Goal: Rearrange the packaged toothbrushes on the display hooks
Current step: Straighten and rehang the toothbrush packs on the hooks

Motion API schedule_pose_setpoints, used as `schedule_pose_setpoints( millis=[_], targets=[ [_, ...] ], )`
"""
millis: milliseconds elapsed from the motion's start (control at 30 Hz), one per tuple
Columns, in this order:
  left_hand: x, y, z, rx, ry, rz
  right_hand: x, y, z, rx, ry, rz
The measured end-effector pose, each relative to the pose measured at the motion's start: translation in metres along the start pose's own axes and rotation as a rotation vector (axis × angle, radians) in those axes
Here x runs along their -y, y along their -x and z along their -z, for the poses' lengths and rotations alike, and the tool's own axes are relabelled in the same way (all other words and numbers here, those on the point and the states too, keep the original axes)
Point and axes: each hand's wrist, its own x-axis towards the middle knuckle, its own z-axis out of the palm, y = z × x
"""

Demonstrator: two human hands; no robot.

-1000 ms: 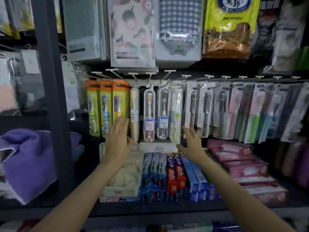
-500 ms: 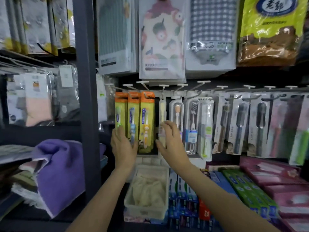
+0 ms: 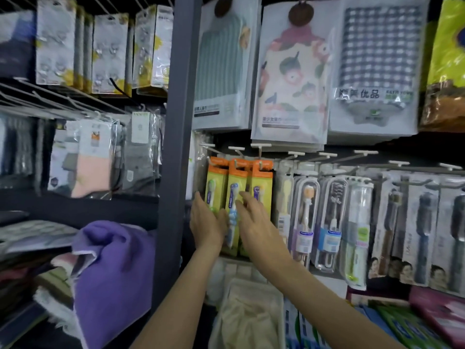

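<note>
Three orange-and-yellow toothbrush packs hang side by side on white display hooks (image 3: pixel 261 147): the left pack (image 3: pixel 214 182), the middle pack (image 3: pixel 236 183) and the right pack (image 3: pixel 262 183). My left hand (image 3: pixel 206 222) lies flat with straight fingers against the lower part of the left pack. Beside it, my right hand (image 3: pixel 256 222) reaches with straight fingers onto the front of the middle and right packs. Neither hand grips anything. Clear-cased toothbrushes (image 3: pixel 305 217) hang to the right of these.
A dark shelf post (image 3: pixel 176 147) stands just left of the packs. A purple towel (image 3: pixel 113 273) lies on the left shelf. Bagged towels (image 3: pixel 289 79) hang above. More carded toothbrushes (image 3: pixel 425 230) hang to the right; a beige tray (image 3: pixel 249 316) and toothpaste boxes (image 3: pixel 407 326) sit below.
My right hand has moved left from the clear-cased brushes onto the orange-and-yellow packs. My left hand shifted to the leftmost pack. The view has swung left and closer.
</note>
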Motion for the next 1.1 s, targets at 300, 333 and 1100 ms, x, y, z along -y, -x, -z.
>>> schedule_pose_setpoints(
  millis=[300, 333, 1100],
  targets=[
    [0.008, -0.01, -0.006, 0.035, -0.064, -0.032, 0.0, 0.0, -0.012, 0.316, -0.135, -0.199],
    [0.008, -0.01, -0.008, 0.03, -0.067, -0.038, -0.001, -0.002, -0.012, 0.34, -0.139, -0.222],
    [-0.006, -0.01, -0.006, -0.031, -0.096, -0.089, -0.023, -0.027, -0.003, 0.361, -0.539, -0.329]
  ],
)
